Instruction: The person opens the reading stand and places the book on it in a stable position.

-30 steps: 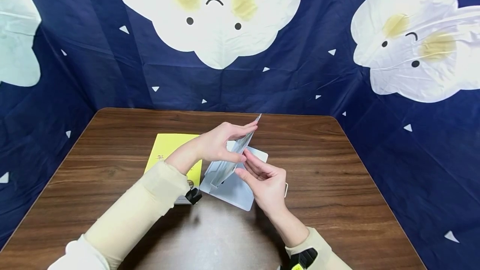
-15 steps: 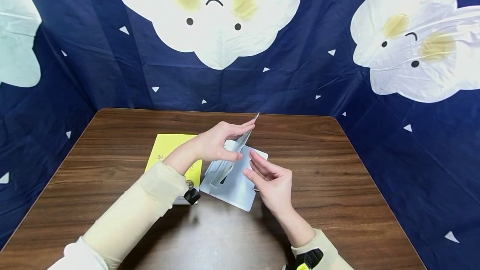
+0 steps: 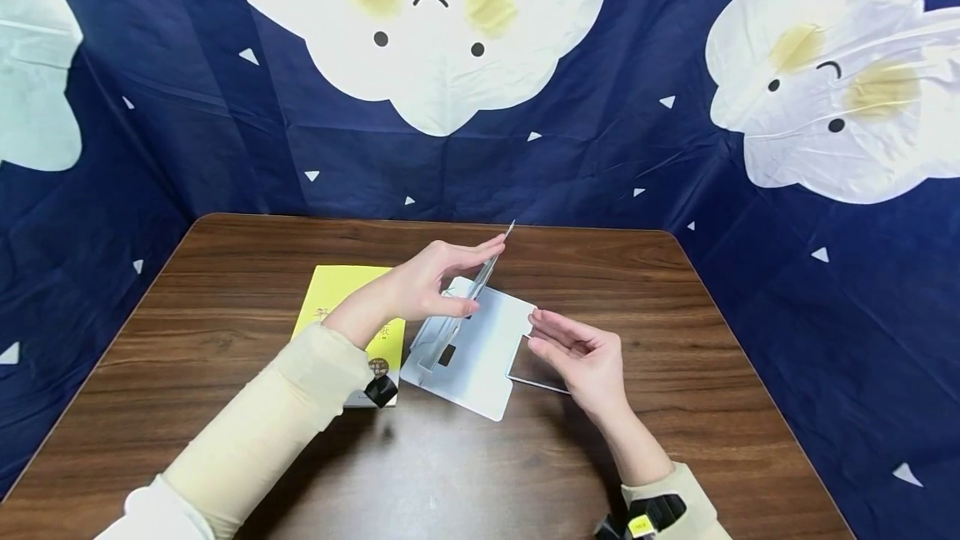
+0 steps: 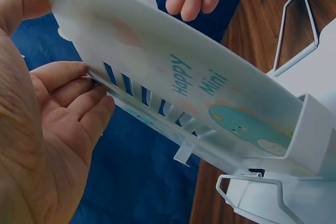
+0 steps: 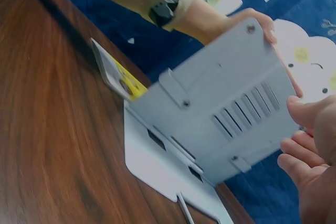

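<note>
A white metal book stand (image 3: 487, 357) stands on the table, its panel tilted up from the flat base. In the left wrist view the panel's front (image 4: 157, 51) shows "Happy Mini", a green cartoon creature and a row of slots. My left hand (image 3: 435, 282) grips the panel's upper end, fingers and thumb at its edges. The right hand (image 3: 588, 361) hovers beside the base's right side, fingers loosely bent, with nothing seen between them. A thin wire loop (image 3: 540, 386) juts from the base below it. Two clips (image 5: 176, 90) sit on the panel's back in the right wrist view.
A yellow-covered book (image 3: 348, 286) lies left of the stand, partly beneath my left forearm. The brown wooden table (image 3: 675, 423) has rounded far corners. Behind it hangs a dark blue cloth (image 3: 622, 165) with cloud faces.
My right hand has moved right, away from the panel, uncovering more of the base and the wire loop. The panel has tipped slightly left with my left hand still on it.
</note>
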### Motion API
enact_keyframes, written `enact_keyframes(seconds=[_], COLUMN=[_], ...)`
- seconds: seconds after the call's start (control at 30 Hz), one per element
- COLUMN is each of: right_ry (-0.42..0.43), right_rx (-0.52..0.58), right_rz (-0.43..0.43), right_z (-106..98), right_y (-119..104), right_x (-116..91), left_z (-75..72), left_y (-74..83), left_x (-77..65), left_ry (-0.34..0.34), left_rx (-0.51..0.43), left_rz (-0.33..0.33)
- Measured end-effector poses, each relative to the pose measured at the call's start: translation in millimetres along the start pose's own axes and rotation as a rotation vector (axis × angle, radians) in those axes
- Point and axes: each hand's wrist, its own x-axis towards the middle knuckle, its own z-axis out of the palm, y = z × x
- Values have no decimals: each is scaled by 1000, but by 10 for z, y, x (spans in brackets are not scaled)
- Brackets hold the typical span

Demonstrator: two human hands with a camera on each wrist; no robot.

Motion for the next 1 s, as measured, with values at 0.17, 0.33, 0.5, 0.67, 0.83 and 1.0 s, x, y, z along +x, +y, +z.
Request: enact_keyframes(seconds=[0.17, 0.33, 0.5, 0.67, 0.83, 1.0], right_ry=[-23, -10, 0, -16, -74, -161], right_rx=[-8, -41, -64, -136, -293, -450], right_rz=[-15, -38, -30, -6, 57, 139], right_z=[-159, -323, -482, -599, -708, -773], right_y=[18, 72, 133, 197, 242, 274], right_x=[-6, -10, -39, -88, -120, -130], left_z=[3, 7, 2, 3, 5, -3], left_y=[-20, -50, -64, -60, -70, -82], left_x=[-12, -22, -32, -44, -50, -49], left_ry=[6, 13, 24, 29, 37, 48], left_rx=[-1, 6, 26, 14, 3, 6], left_rz=[19, 35, 49, 43, 43, 57])
